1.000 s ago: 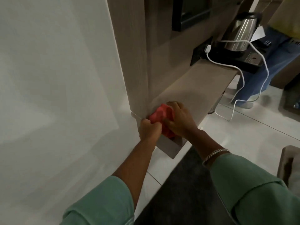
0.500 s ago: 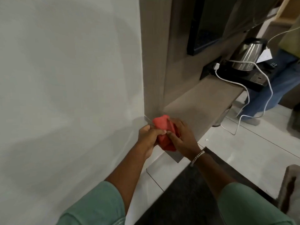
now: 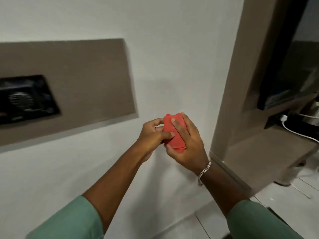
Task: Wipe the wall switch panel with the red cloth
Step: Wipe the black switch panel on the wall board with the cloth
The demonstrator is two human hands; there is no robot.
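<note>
The red cloth (image 3: 173, 133), folded into a small pad, is held in front of the white wall by both hands. My right hand (image 3: 187, 144) wraps it from the right with fingers laid over its face. My left hand (image 3: 151, 135) pinches its left edge with the thumb. A black switch panel (image 3: 25, 99) with a round dial sits at the far left, set into a brown wall board (image 3: 82, 80). Both hands are well to the right of that panel and apart from it.
A brown wood column (image 3: 241, 83) and desk shelf (image 3: 269, 152) stand at the right. A white charger cable (image 3: 296, 131) and a metal kettle (image 3: 314, 116) are on the shelf's far end. Pale floor tiles (image 3: 284, 200) lie below.
The view has swung left and up from the desk corner to the wall, bringing the switch panel into sight. Both hands lifted the cloth off the desk edge and now hold it in the air.
</note>
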